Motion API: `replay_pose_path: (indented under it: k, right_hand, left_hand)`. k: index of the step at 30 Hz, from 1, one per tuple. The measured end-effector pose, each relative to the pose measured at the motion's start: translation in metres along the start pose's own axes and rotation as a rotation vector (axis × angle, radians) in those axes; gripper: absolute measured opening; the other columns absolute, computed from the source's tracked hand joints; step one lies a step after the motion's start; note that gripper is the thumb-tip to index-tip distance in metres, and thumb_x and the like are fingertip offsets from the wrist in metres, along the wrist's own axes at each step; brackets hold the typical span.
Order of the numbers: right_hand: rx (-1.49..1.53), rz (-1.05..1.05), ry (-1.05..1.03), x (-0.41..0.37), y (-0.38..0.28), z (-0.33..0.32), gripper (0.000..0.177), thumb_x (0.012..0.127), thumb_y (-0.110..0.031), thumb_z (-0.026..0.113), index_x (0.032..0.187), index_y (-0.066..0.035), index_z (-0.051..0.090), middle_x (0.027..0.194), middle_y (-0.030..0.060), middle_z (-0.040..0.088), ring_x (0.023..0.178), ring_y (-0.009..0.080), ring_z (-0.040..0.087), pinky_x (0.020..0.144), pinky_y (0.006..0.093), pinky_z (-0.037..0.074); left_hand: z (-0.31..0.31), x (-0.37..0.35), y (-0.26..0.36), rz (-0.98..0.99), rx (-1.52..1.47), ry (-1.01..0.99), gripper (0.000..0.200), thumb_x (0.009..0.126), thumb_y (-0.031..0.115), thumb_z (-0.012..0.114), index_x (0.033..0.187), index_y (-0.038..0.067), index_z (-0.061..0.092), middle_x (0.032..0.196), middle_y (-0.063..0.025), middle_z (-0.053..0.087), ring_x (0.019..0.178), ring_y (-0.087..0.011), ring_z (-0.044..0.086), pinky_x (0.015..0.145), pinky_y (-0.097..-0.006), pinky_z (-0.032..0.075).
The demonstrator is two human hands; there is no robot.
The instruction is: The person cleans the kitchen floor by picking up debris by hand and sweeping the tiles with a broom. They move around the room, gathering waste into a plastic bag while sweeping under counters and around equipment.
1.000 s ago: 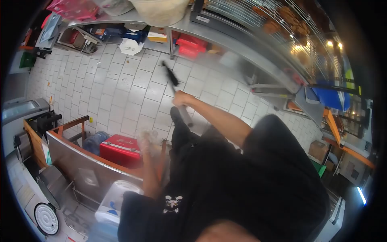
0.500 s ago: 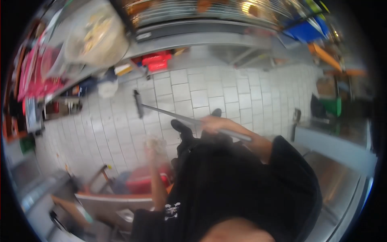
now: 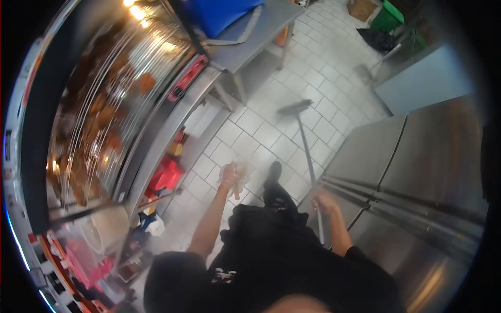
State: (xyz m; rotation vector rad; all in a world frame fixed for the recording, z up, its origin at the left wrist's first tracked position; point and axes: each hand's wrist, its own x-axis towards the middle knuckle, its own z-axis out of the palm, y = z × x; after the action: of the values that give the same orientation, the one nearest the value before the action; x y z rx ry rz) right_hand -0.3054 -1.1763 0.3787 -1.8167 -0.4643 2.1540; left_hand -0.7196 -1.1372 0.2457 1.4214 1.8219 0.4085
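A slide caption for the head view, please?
Right hand holds a broom on tiled floor; left hand clutches something clear.

a single head-worn view, steeply downward over the person's own torso toward the tiled floor, close, fisheye-curved

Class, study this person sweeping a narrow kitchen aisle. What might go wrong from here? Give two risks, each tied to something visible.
1. Only the right hand grips the broom, so its head may swing into the steel cabinet close beside it.
2. The left hand is closed on crumpled clear plastic, so it probably cannot steady the handle quickly.
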Motion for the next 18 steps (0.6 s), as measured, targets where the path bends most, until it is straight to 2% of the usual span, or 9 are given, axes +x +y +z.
replay_pose_path:
  k: [5, 6, 8, 11, 12, 13, 14, 15, 18]
  right_hand:
    - [0.208, 0.017, 0.161, 0.091, 0.075, -0.048, 0.023, 0.089, -0.018, 0.048, 0.106, -0.006, 0.040, 0.065, 0.0051, 0.046, 0.047, 0.0171, 0.050, 0.037, 0.0310, 0.043]
    - [0.176, 0.021, 0.263, 0.107, 0.082, -0.045, 0.025, 0.088, -0.018, 0.048, 0.108, -0.005, 0.041, 0.066, 0.0053, 0.047, 0.047, 0.0168, 0.050, 0.037, 0.0305, 0.043]
    - [0.153, 0.042, 0.428, 0.138, 0.091, -0.038, 0.028, 0.087, -0.017, 0.049, 0.111, -0.004, 0.042, 0.069, 0.0056, 0.047, 0.047, 0.0159, 0.050, 0.038, 0.0293, 0.043]
    - [-0.005, 0.098, 0.617, 0.200, 0.151, -0.029, 0.025, 0.085, -0.012, 0.049, 0.107, -0.001, 0.044, 0.072, 0.0061, 0.048, 0.047, 0.0135, 0.049, 0.040, 0.0270, 0.041]
    - [0.018, 0.057, 0.663, 0.215, 0.175, -0.019, 0.027, 0.084, -0.012, 0.052, 0.107, 0.001, 0.046, 0.061, 0.0075, 0.049, 0.046, 0.0168, 0.050, 0.042, 0.0295, 0.040]
    - [-0.327, -0.219, 0.837, 0.244, 0.260, -0.015, 0.030, 0.081, -0.010, 0.054, 0.107, 0.003, 0.045, 0.064, 0.0113, 0.053, 0.051, 0.0230, 0.054, 0.049, 0.0331, 0.044]
    - [-0.370, -0.208, 0.954, 0.241, 0.220, 0.011, 0.032, 0.080, -0.011, 0.055, 0.107, 0.005, 0.045, 0.066, 0.0149, 0.056, 0.055, 0.0280, 0.056, 0.054, 0.0374, 0.046]
    - [-0.441, -0.034, 1.060, 0.253, 0.211, 0.026, 0.027, 0.082, -0.016, 0.054, 0.098, 0.004, 0.050, 0.062, 0.0179, 0.055, 0.054, 0.0321, 0.056, 0.053, 0.0408, 0.044]
    - [-0.496, 0.063, 1.038, 0.280, 0.181, 0.038, 0.027, 0.083, -0.017, 0.053, 0.101, 0.004, 0.050, 0.063, 0.0159, 0.054, 0.054, 0.0292, 0.055, 0.052, 0.0391, 0.043]
  left_hand:
    - [0.061, 0.115, 0.045, 0.161, 0.246, -0.061, 0.040, 0.068, 0.035, 0.067, 0.097, 0.008, 0.059, 0.090, -0.0163, 0.058, 0.083, -0.0320, 0.056, 0.073, -0.0375, 0.047]
    - [0.080, 0.150, 0.045, 0.082, -0.121, -0.047, 0.039, 0.071, 0.033, 0.065, 0.099, 0.007, 0.057, 0.092, -0.0159, 0.056, 0.086, -0.0306, 0.055, 0.075, -0.0375, 0.046]
    - [0.118, 0.231, 0.038, -0.009, -0.489, -0.039, 0.037, 0.073, 0.031, 0.062, 0.101, 0.007, 0.055, 0.093, -0.0156, 0.055, 0.089, -0.0292, 0.054, 0.077, -0.0375, 0.046]
    - [0.175, 0.380, 0.013, 0.246, 0.137, -0.264, 0.074, 0.058, 0.027, 0.076, 0.117, 0.000, 0.040, 0.106, -0.0157, 0.052, 0.103, -0.0281, 0.049, 0.090, -0.0350, 0.039]
    - [0.202, 0.426, -0.017, 0.296, 0.231, -0.270, 0.073, 0.059, 0.029, 0.075, 0.117, 0.000, 0.041, 0.107, -0.0159, 0.052, 0.103, -0.0284, 0.049, 0.091, -0.0356, 0.039]
    - [0.228, 0.472, -0.046, 0.347, 0.324, -0.271, 0.072, 0.060, 0.031, 0.074, 0.117, 0.001, 0.041, 0.107, -0.0160, 0.052, 0.103, -0.0287, 0.049, 0.092, -0.0361, 0.038]
    - [0.255, 0.522, -0.075, 0.382, 0.523, -0.225, 0.072, 0.062, 0.038, 0.070, 0.120, 0.004, 0.043, 0.116, -0.0184, 0.046, 0.110, -0.0311, 0.044, 0.096, -0.0379, 0.035]
    - [0.276, 0.573, -0.101, 0.417, 0.728, -0.173, 0.073, 0.065, 0.045, 0.066, 0.123, 0.006, 0.044, 0.124, -0.0208, 0.041, 0.116, -0.0335, 0.038, 0.099, -0.0397, 0.031]
    - [0.308, 0.673, -0.154, 0.374, 0.917, -0.095, 0.074, 0.067, 0.052, 0.060, 0.126, 0.010, 0.045, 0.134, -0.0237, 0.032, 0.124, -0.0373, 0.029, 0.104, -0.0411, 0.025]
